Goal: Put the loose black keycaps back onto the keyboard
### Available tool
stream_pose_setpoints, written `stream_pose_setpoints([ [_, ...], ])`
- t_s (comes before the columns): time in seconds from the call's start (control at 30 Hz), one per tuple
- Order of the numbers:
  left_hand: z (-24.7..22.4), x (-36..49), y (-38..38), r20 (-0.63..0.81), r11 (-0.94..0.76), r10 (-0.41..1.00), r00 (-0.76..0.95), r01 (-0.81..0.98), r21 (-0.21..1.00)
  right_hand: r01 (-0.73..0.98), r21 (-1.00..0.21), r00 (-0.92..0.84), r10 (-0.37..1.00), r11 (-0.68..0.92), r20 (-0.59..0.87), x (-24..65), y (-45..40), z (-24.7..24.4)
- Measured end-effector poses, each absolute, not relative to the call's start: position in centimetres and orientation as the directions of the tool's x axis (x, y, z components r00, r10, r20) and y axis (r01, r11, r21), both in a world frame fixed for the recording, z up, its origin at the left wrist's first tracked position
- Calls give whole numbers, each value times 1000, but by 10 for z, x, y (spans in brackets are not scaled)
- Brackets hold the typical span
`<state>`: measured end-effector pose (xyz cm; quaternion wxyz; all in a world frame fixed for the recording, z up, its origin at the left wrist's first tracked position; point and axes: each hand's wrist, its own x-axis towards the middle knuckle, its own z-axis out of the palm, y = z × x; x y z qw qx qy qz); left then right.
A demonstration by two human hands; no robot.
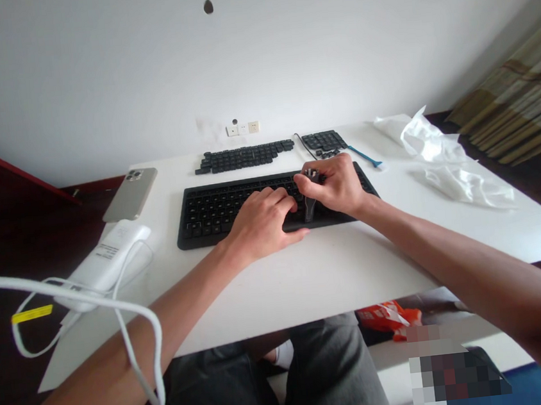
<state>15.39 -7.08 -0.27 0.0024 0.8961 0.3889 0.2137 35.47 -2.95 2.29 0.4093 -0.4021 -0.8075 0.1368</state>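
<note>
A black keyboard (208, 210) lies flat on the white desk, with keycaps on its left part; both hands cover much of its right half. My left hand (265, 219) rests on the keyboard, fingers lightly bent over the keys and the thumb stretched along the front edge. Beside it, my right hand (333, 183) is closed around a dark hand tool (309, 207) with shiny metal at its top. The tool stands over the keyboard with its lower end pointing down; I cannot make out its exact kind.
Behind the keyboard lie rows of loose black keycaps (244, 157) and another keycap group (324, 140). Nearby are a blue brush-like tool (365, 156) and crumpled clear plastic (438, 146). On the left are a phone (130, 194), a white power strip (107, 258) and a looping white cable (156, 343).
</note>
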Motion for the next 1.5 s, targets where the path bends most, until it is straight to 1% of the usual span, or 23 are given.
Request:
stream_pose_setpoints([
  [0.2,-4,159,-75,377,-652,734,565,742,155,524,-462,-402,686,716,606,353,-36,19],
  [0.33,-5,159,-75,392,-650,732,557,742,160,551,-461,-352,695,695,627,353,-37,19],
  [0.47,-3,159,-75,398,-658,728,558,731,181,578,-509,-200,715,638,670,358,-31,23],
  [0.53,-3,159,-75,395,-658,731,557,729,188,549,-566,-148,737,616,659,362,-26,25],
  [0.6,-3,158,-74,393,-656,733,555,730,192,499,-626,-139,769,599,624,366,-21,25],
  [0.77,-3,158,-73,403,-664,725,558,721,198,423,-695,-213,810,581,547,369,-15,21],
  [0.87,-2,157,-72,429,-655,732,529,720,229,374,-746,-266,834,551,483,368,-13,19],
  [1.0,0,155,-71,479,-645,732,484,719,259,252,-821,-404,827,512,391,365,-12,17],
  [1.07,1,154,-71,504,-639,731,460,721,269,143,-878,-502,798,458,334,363,-13,17],
  [1.13,2,154,-71,527,-620,742,415,724,303,25,-936,-613,745,350,263,361,-14,16],
  [1.2,3,153,-71,538,-601,756,373,723,342,-33,-965,-698,686,259,208,359,-14,17],
  [1.27,3,152,-71,533,-586,769,352,721,370,-5,-962,-714,672,274,195,359,-13,18],
  [1.4,3,148,-66,515,-555,796,319,724,409,154,-895,-629,740,419,238,367,-11,28],
  [1.5,3,143,-63,530,-537,799,284,733,417,327,-817,-637,749,475,181,377,-9,37],
])
